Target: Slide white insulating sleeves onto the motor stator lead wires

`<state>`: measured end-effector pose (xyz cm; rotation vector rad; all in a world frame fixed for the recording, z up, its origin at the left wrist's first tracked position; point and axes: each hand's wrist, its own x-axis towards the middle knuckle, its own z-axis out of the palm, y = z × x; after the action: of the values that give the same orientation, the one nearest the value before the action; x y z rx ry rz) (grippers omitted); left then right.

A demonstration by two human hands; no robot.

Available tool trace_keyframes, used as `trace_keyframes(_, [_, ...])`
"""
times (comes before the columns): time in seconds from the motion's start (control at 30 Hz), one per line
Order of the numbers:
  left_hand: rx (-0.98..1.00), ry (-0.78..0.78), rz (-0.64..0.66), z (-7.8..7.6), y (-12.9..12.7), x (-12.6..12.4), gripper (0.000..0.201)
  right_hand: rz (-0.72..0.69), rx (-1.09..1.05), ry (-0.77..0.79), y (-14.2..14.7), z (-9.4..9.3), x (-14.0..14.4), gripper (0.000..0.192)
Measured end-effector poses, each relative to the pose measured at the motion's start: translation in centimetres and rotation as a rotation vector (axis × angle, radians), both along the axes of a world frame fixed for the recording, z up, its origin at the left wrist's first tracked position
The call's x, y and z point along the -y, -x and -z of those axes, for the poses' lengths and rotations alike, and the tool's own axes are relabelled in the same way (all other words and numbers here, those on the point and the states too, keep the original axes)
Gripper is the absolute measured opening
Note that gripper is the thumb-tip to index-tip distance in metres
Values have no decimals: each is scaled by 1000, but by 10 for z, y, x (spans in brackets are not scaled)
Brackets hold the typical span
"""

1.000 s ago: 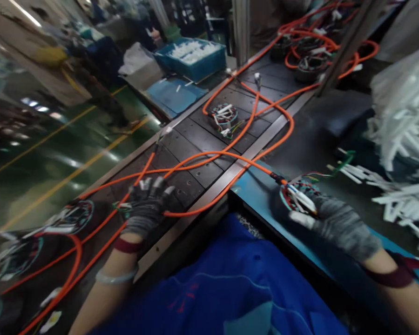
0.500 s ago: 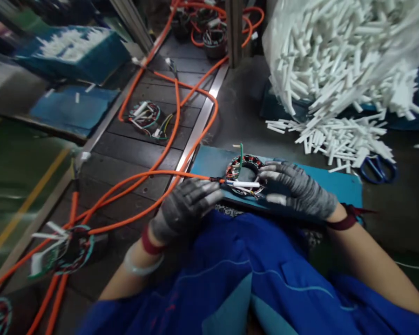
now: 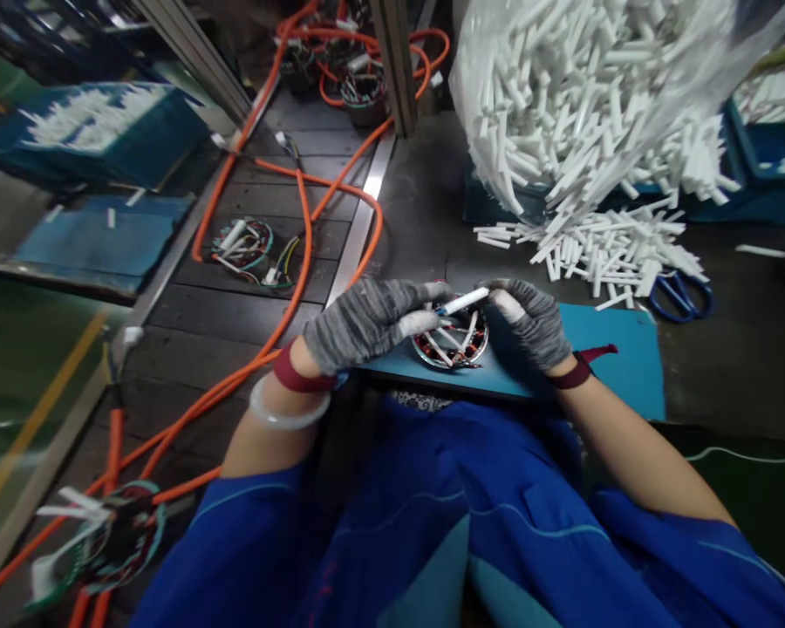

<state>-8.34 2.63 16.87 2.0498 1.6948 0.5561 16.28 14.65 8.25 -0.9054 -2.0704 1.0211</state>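
A ring-shaped motor stator (image 3: pixel 479 342) with copper and dark windings lies on a blue mat (image 3: pixel 618 349) in front of me. Over it, my left hand (image 3: pixel 370 324), in a grey glove, pinches wire leads near a bit of blue wire. A white tube sleeve (image 3: pixel 466 302) points up and right from there. The fingertips of my right hand (image 3: pixel 529 321) are closed at the sleeve's far end. More white sleeves lie across the stator's opening. My left hand hides part of the stator and the orange cable's end.
A plastic bag (image 3: pixel 563 105) spills white sleeves onto the bench beside blue scissors (image 3: pixel 681 296). Orange cables (image 3: pixel 307 253) cross the slatted conveyor at left, with another stator (image 3: pixel 242 242) and one nearer (image 3: pixel 127 536). A blue bin (image 3: pixel 150 135) of sleeves stands far left.
Both hands have come in over the stator; the left moved up and right, the right closed at the sleeve. The sleeve lifted from lying flat to tilted. The view shifted slightly.
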Motion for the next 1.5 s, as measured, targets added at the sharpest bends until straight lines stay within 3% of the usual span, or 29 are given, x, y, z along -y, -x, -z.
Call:
trace_keyframes(0.07, [126, 128, 35, 4, 8, -23, 45, 22, 79, -105, -1, -4, -8, 43])
trace_keyframes(0.17, [274, 290, 130, 21, 19, -45, 43, -11, 358, -328, -11, -15, -11, 45])
trace_keyframes(0.23, [232, 193, 106, 28, 16, -47, 38, -50, 509, -450, -19, -22, -6, 45])
trace_keyframes(0.37, [69, -245, -38, 26, -21, -37, 37, -136, 601, -611, -25, -33, 4, 44])
trace_keyframes(0.47, [-69, -211, 30, 31, -50, -35, 43, -193, 590, -630, -24, -34, 3, 45])
trace_keyframes(0.57, [-321, -152, 13, 41, -55, -34, 30, -175, 474, -465, -20, -31, 3, 44])
trace_keyframes(0.63, [-408, -193, 19, 46, -46, -29, 28, -160, 314, -162, -15, -29, 5, 46])
trace_keyframes(0.73, [-389, -223, 32, 49, -31, -19, 32, -243, 80, 427, -9, -28, 9, 55])
trace_keyframes(0.8, [-338, -191, 32, 51, -26, -14, 37, -282, 32, 585, -11, -30, 9, 57])
trace_keyframes(0.97, [-220, -189, 30, 59, -26, -13, 45, -169, -12, 293, -30, -27, -5, 41])
trace_keyframes(1.13, [-199, -228, 56, 63, -24, -12, 47, -495, -122, 400, -23, -15, -18, 36])
trace_keyframes(1.3, [-237, -213, 5, 63, -20, -9, 44, -622, -97, 503, 3, -19, -25, 32])
trace_keyframes(1.4, [-289, -193, 26, 60, -20, -9, 45, -488, -6, 554, 15, -21, -20, 42])
trace_keyframes(1.5, [-322, -160, 89, 58, -17, -9, 46, -322, 75, 399, 22, -20, -12, 54])
